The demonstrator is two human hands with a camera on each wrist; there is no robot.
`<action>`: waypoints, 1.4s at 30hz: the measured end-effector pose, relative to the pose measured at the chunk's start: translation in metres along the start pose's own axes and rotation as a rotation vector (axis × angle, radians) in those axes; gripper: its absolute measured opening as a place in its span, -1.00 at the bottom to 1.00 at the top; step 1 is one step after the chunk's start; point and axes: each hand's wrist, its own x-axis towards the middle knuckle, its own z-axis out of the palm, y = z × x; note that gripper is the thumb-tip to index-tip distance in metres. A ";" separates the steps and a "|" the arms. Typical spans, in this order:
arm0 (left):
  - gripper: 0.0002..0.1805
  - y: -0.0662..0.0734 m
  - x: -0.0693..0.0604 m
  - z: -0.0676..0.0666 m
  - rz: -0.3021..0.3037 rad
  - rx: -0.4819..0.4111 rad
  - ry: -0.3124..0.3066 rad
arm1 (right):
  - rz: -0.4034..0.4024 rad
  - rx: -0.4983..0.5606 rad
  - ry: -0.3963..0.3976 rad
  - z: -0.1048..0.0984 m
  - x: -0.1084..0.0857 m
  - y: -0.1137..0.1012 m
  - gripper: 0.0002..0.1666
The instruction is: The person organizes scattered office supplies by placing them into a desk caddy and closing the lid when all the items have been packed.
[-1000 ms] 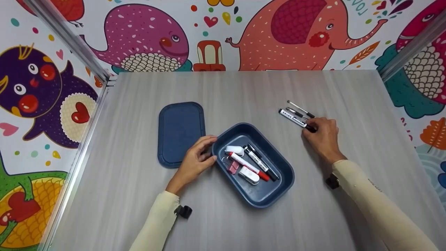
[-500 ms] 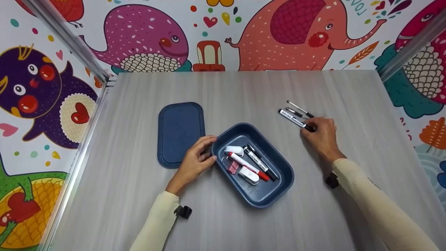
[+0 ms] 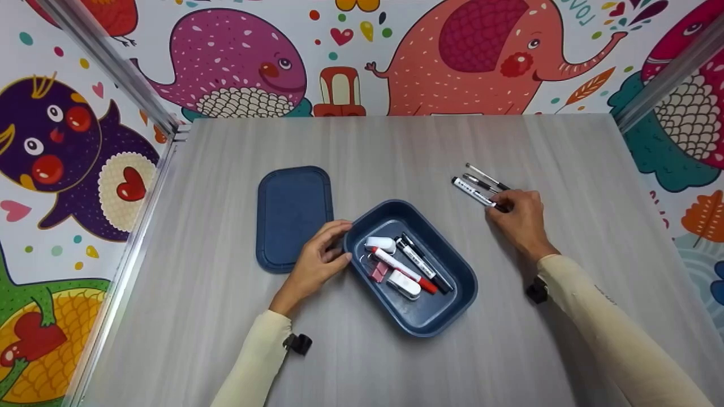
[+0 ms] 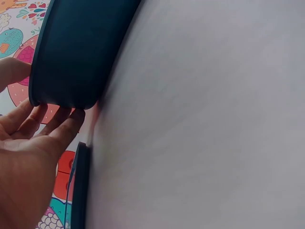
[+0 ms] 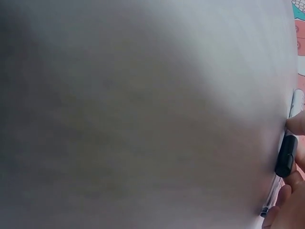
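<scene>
In the head view, my left hand [image 3: 314, 265] holds the left corner of an open blue box [image 3: 468, 294], thumb and fingers spread around its wall. The left wrist view shows the thumb and fingertips of that hand [image 4: 33, 152] against the box [image 4: 81, 52]. My right hand [image 3: 520, 226] pinches a white marker [image 3: 472, 191] near its black cap [image 5: 286, 156], at the right of the table. Two thin pens lie beside it, one clear-barrelled [image 3: 486, 175] and one darker [image 3: 477, 182], their near ends partly hidden by the fingers.
Inside the box lie a red-capped marker [image 3: 401, 268], a black-capped marker [image 3: 417, 257], a dark pen, two white objects [image 3: 404, 285] and a pink one [image 3: 378, 271]. A blue lid [image 3: 294, 215] lies flat left of the box. Patterned walls border the table.
My right hand has shifted slightly left along the marker, covering more of its black cap in the head view. The left hand and box have stayed in place.
</scene>
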 end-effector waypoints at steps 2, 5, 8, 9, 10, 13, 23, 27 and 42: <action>-0.40 0.000 0.000 0.000 -0.001 -0.001 0.003 | 0.006 0.007 0.000 0.000 0.000 -0.001 -0.81; -0.39 -0.001 0.000 0.000 -0.003 -0.005 0.003 | 0.017 0.028 0.007 0.000 0.000 -0.003 -0.81; -0.39 0.000 0.001 0.001 -0.004 -0.008 0.002 | 0.039 0.053 0.008 0.000 0.000 -0.005 -0.81; -0.39 0.000 0.001 0.001 -0.004 -0.009 0.002 | 0.047 0.060 0.008 0.000 0.000 -0.005 -0.82; -0.39 0.000 0.001 0.001 -0.004 -0.009 0.003 | 0.056 0.066 0.005 0.000 -0.001 -0.006 -0.82; -0.39 0.001 0.001 0.001 -0.007 -0.006 0.005 | 0.073 0.088 -0.001 0.001 -0.002 -0.008 -0.83; -0.40 0.001 0.001 0.000 -0.017 -0.004 0.002 | 0.200 0.215 -0.028 0.003 -0.012 -0.028 -0.80; -0.39 0.001 0.000 -0.001 -0.017 -0.005 0.001 | 0.224 0.258 -0.025 0.005 -0.017 -0.039 -0.79; -0.40 0.001 0.001 0.000 -0.017 -0.007 0.004 | 0.215 0.320 -0.084 0.011 -0.045 -0.077 -0.78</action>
